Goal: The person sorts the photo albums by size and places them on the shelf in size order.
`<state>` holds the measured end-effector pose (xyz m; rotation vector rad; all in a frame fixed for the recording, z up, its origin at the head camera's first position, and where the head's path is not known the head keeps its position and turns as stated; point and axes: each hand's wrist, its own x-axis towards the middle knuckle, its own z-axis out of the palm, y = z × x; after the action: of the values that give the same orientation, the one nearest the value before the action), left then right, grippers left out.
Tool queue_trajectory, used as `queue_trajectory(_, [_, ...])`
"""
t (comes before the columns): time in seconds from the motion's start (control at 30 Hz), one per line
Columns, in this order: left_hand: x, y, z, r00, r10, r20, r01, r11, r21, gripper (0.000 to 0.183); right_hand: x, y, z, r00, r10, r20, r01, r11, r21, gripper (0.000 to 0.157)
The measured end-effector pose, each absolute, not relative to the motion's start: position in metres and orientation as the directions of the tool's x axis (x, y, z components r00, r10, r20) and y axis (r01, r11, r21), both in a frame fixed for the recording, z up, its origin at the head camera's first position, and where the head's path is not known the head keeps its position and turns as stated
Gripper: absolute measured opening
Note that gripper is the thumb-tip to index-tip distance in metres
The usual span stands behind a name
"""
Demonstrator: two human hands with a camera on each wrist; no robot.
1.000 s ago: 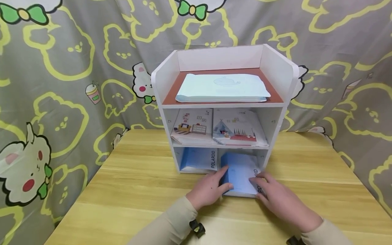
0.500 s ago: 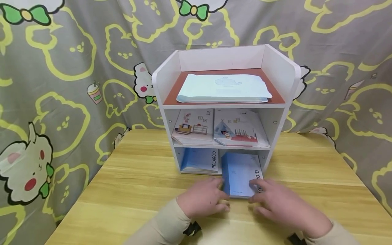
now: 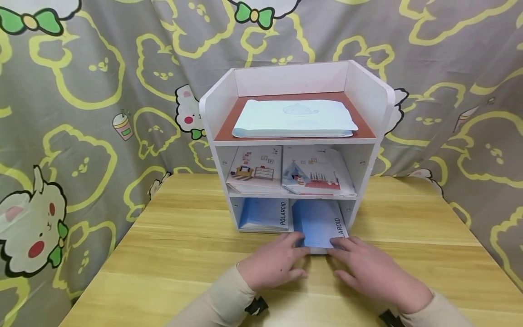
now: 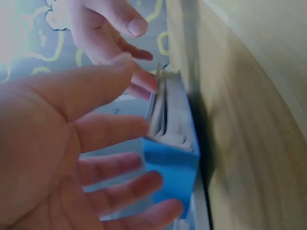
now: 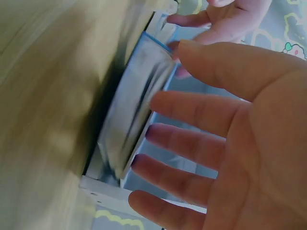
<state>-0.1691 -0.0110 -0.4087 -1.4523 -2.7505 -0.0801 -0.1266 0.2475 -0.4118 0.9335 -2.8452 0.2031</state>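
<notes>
A blue-and-white photo album [image 3: 316, 222] marked POLAROID lies partly inside the right half of the shelf unit's bottom compartment, its near end jutting out over the table. My left hand [image 3: 273, 263] is at its near left corner and my right hand [image 3: 369, 272] at its near right corner, fingertips touching or very close to the near end. Both wrist views show extended, spread fingers; in the left wrist view the album's blue spine [image 4: 170, 165] and page edges face me. A matching album [image 3: 263, 212] lies to the left in the same compartment.
The white shelf unit [image 3: 355, 141] stands on a wooden table [image 3: 180, 236]. Its middle level holds two illustrated albums [image 3: 257, 168]; a pale whale-print pack [image 3: 294, 117] lies on top. A patterned curtain [image 3: 155, 68] hangs close behind.
The right-hand album has slid deeper into the bottom compartment. My hands have shifted from its sides to its near end.
</notes>
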Motion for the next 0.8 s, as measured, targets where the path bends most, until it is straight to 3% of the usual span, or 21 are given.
queue_trajectory(0.43, [-0.193, -0.002, -0.421, -0.633, 0.774, 0.027, 0.774, 0.634, -0.012, 0.065, -0.137, 0.248, -0.423, -0.815, -0.556, 0.161, -0.576, 0.806, -0.133, 0.067])
queue_trajectory(0.7, [-0.205, 0.004, -0.421, -0.627, 0.775, 0.081, 0.778, 0.628, 0.016, 0.046, -0.144, 0.239, -0.424, -0.845, -0.511, 0.158, -0.532, 0.836, -0.136, 0.07])
queue_trajectory(0.8, [-0.208, 0.006, -0.421, -0.624, 0.777, 0.086, 0.781, 0.624, 0.025, 0.048, -0.147, 0.237, -0.426, -0.854, -0.492, 0.169, -0.514, 0.849, -0.126, 0.071])
